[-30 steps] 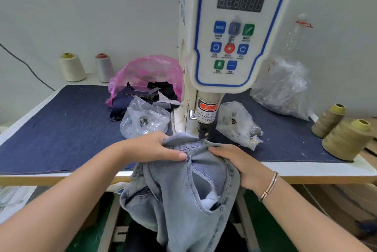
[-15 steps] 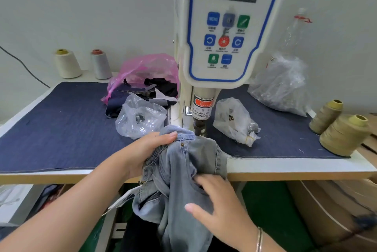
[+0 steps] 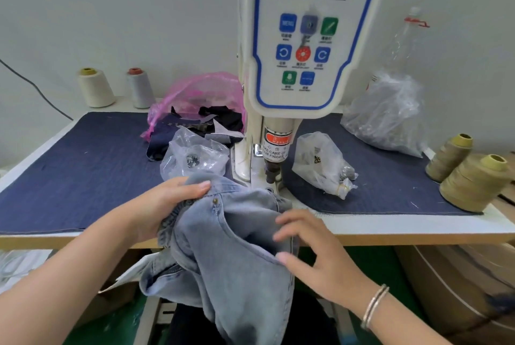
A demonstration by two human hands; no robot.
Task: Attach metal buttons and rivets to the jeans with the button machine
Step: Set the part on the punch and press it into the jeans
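Closest to the camera, the light blue jeans are bunched up and hanging over the front edge of the table, with most of the fabric drooping down below it. Left hand has the waistband end gripped, thumb on top and fingers curled under the denim, right by a small brass rivet that's already in the fabric. Right hand is spread out with loose fingers, fingertips just touching the pocket edge, not really grabbing anything. There's a thin bracelet on that wrist.

The top of the jeans sits right in front of the button machine, just short of its punch with the finger-warning sticker.

Either side of the machine's post there's a small clear bag of metal bits: one on the left, one on the right. All this is on a dark denim mat.

Further back: a pink bag with dark scraps, a big crinkly clear bag, two olive thread cones far right, and a cream one and a grey one by the wall.
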